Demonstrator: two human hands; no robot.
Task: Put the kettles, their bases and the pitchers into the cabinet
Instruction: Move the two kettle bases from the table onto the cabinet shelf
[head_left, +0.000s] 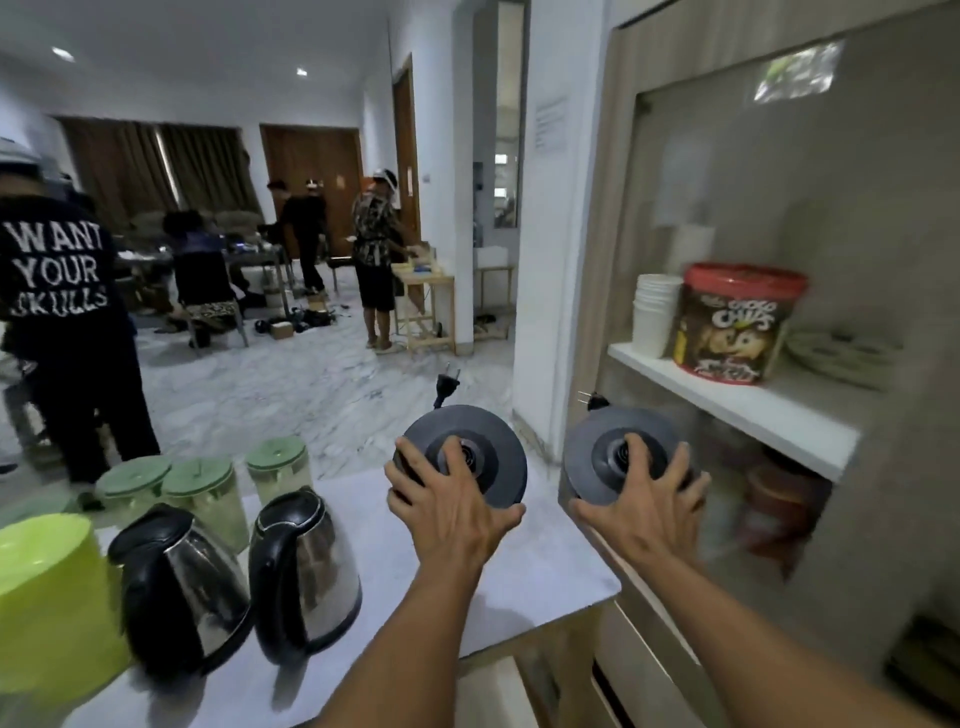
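Bases (493, 441) in left hand (452, 509), right hand (641, 512); latter perhaps inside cabinet (737, 410).

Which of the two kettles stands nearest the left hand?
The right kettle, just beside the left hand holding a base. The left kettle stands farther off, next to the green tub.

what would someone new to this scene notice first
Front and centre, the left hand grips the left base above the white counter, while the right hand grips the right base beside the cabinet. At lower left on the counter stand the left kettle and the right kettle, both steel with black handles. A red-lidded Choco Chips tub sits on the cabinet's white shelf.
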